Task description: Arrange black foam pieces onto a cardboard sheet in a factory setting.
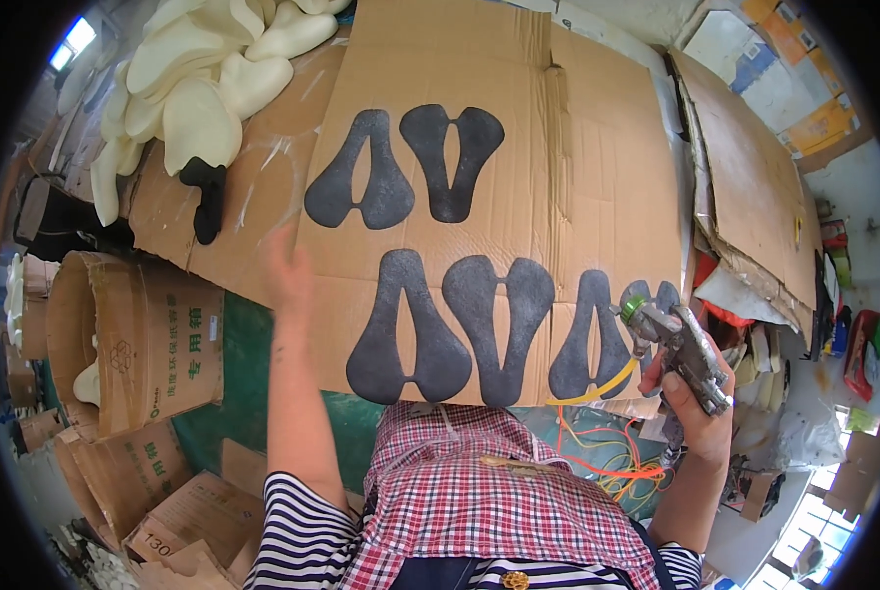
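My right hand (694,401) is wrapped round the handle of a metal spray gun (691,349) with a green ring at its front and a yellow hose (597,386). The gun is over the rightmost of several flat black pads, covering part of it. These V-shaped pads, each with a slit down the middle, lie in two rows on a cardboard sheet (597,177); one pad (408,329) is in the near row, another (359,172) in the far row. My left hand (287,265), blurred, is over the sheet's left edge, apart from the pads; its fingers are smeared.
Cream foam pieces (204,108) are heaped at the far left, beside a small black piece (204,197). Cardboard boxes (154,344) stand left, below the table. Cables (627,472) tangle near my right side. More cardboard (745,177) stands at the right.
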Demonstrator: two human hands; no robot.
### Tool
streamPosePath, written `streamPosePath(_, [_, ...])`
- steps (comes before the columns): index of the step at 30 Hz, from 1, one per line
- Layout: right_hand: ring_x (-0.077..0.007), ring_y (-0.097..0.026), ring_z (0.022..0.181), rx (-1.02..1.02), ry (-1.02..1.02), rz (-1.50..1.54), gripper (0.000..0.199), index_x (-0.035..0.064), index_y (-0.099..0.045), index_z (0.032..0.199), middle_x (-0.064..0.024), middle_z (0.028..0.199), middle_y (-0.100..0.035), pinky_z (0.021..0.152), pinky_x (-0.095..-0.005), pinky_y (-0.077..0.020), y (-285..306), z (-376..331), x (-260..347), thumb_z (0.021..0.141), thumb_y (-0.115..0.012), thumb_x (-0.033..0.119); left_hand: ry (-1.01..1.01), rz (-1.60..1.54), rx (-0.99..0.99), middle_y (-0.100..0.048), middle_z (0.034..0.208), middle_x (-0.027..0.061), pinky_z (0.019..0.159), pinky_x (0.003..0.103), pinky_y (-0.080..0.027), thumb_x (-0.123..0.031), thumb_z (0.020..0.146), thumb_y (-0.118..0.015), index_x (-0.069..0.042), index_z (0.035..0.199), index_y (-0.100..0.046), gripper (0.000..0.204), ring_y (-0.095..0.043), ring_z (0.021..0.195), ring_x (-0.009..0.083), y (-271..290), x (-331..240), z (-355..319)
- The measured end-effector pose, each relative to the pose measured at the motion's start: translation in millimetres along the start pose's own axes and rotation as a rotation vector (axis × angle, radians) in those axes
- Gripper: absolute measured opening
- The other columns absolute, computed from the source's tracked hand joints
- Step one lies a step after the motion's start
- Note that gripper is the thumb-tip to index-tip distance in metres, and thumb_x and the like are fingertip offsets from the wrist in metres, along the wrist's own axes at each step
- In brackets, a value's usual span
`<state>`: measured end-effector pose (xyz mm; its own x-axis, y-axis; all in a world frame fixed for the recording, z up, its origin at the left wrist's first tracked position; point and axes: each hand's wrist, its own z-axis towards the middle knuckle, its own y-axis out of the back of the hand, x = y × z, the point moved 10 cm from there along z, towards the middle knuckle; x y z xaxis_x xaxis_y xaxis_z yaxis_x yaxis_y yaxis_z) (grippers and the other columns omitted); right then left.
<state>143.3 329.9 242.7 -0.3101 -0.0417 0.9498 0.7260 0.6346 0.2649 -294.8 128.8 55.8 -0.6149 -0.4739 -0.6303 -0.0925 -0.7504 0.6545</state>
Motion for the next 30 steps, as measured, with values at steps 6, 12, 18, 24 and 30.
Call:
streamPosePath(6, [-0.0132, -0.060, 0.077, 0.105, -0.024, 0.027, 0.054, -0.0049, -0.047, 0.131, -0.0079, 0.085, -0.062, 0.070, -0.0264, -0.0493, -10.4, -5.4, -5.4, 0.083, -0.067, 0.010, 0.646, 0.107, -0.358, -0.060, 0.114, 0.0148, 0.088, 0.038, -0.047, -0.010, 0.076, -0.061, -0.003, 0.113, -0.061, 0.038, -0.059, 0.102, 0.0282, 122.3, 203.5, -71.1])
streamPosePath(12, [-0.0133, -0.060, 0.078, 0.098, -0.022, 0.051, 0.055, -0.0048, -0.046, 0.131, -0.0079, 0.088, -0.062, 0.072, -0.0265, -0.0488, -14.0, -5.6, -10.4, 0.083, -0.068, 0.010, 1.361, 0.058, -0.427, -0.066, 0.098, 0.0136, 0.078, 0.037, -0.048, -0.011, 0.077, -0.056, -0.001, 0.094, -0.066, 0.022, -0.062, 0.088, 0.0257, 109.8, 261.6, -224.1])
streamPosePath(18, [-0.0129, -0.060, 0.078, 0.020, -0.036, 0.033, 0.055, -0.0041, -0.046, 0.132, -0.0075, 0.087, -0.062, 0.072, -0.0263, -0.0491, 0.6, -16.3, -11.5, 0.083, -0.067, 0.008, 1.399, 0.282, -0.035, -0.066, 0.105, 0.0184, 0.078, 0.040, -0.050, -0.006, 0.076, -0.051, 0.005, 0.096, -0.064, 0.026, -0.064, 0.092, 0.0306, 94.6, 306.0, -328.9])
streamPosePath(24, [-0.0129, -0.060, 0.079, 0.069, -0.019, 0.065, 0.052, -0.0046, -0.047, 0.130, -0.0069, 0.087, -0.062, 0.072, -0.0274, -0.0491, -6.3, -23.8, -7.2, 0.083, -0.066, 0.007, 1.569, 0.033, -0.238, -0.065, 0.107, 0.0190, 0.081, 0.038, -0.051, -0.004, 0.077, -0.056, 0.007, 0.100, -0.063, 0.027, -0.063, 0.092, 0.0283, 93.5, 272.7, -333.9])
streamPosePath(30, [-0.0130, -0.060, 0.080, -0.028, 0.023, 0.095, 0.051, -0.0052, -0.048, 0.129, -0.0067, 0.088, -0.061, 0.071, -0.0268, -0.0488, 6.8, -23.6, -4.7, 0.085, -0.067, 0.012, 1.472, -0.079, -0.269, -0.065, 0.102, 0.0154, 0.078, 0.037, -0.050, -0.001, 0.074, -0.063, 0.005, 0.101, -0.062, 0.027, -0.061, 0.088, 0.0234, 83.4, 293.1, -309.5])
